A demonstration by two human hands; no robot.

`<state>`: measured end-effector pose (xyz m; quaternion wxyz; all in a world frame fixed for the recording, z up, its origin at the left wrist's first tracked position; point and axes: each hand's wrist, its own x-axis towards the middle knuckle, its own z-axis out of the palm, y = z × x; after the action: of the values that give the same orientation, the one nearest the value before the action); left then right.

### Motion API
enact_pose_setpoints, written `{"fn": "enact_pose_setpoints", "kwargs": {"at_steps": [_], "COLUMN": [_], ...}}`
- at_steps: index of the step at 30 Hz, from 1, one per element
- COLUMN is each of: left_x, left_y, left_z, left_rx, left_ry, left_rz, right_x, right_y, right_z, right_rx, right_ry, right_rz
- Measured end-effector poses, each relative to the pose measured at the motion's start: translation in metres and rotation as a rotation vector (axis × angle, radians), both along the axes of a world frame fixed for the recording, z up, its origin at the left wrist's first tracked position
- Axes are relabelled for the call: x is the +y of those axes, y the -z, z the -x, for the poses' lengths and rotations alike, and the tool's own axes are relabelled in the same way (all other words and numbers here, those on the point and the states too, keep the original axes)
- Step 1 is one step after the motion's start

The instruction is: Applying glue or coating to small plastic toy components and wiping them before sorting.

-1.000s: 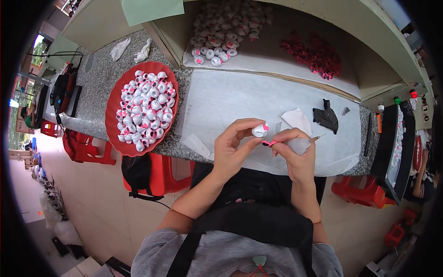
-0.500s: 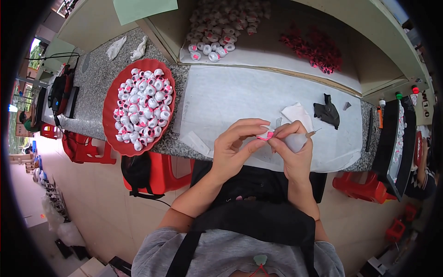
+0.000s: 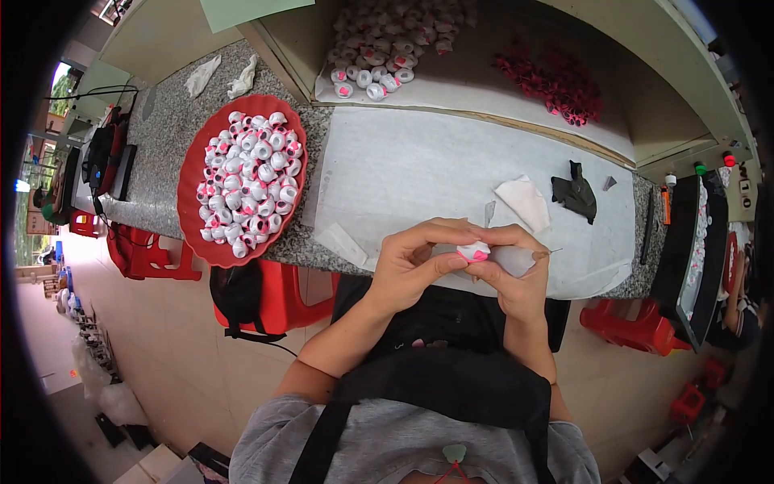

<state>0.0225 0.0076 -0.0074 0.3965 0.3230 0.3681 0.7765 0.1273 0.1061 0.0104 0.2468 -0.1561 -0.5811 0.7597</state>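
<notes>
Between the fingertips of both hands is a small rounded white-and-pink piece (image 3: 474, 252), partly covered by the fingers. My left hand (image 3: 403, 264) is closed on it from the left, thumb below and fingers above. My right hand (image 3: 520, 282) pinches its other side. Tucked in that same right hand is a translucent squeeze bottle (image 3: 514, 260) with a thin needle tip pointing right. Both hands are over the front of a white sheet (image 3: 403, 169) on the bench. Just beyond the right hand lie a white cloth (image 3: 524, 203) and a crumpled black cloth (image 3: 574, 194).
A red scalloped tray (image 3: 187, 214) piled with similar white-and-pink pieces (image 3: 250, 181) stands at left. The shelf at the back bears more white pieces (image 3: 387, 44) and a heap of dark pink parts (image 3: 556, 85). Red stools (image 3: 633, 327) stand under the bench.
The piece has been turned and now shows more of its white side. My right fingers have come closer to the left ones, with both hands closing round it.
</notes>
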Motion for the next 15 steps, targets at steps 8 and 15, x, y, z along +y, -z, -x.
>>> {"fn": "enact_pose_setpoints", "kwargs": {"at_steps": [8, 15], "left_x": [0.0030, 0.0003], "left_y": [0.0000, -0.0019], "left_z": [-0.0009, -0.0017], "left_rx": [0.116, 0.154], "left_ry": [-0.044, -0.069], "left_rz": [0.004, 0.034], "right_x": [-0.0028, -0.0034], "right_y": [0.0020, -0.0042], "right_z": [0.0012, 0.0037], "right_rx": [0.040, 0.018], "right_ry": [0.040, 0.026], "right_rz": [0.067, 0.108]}}
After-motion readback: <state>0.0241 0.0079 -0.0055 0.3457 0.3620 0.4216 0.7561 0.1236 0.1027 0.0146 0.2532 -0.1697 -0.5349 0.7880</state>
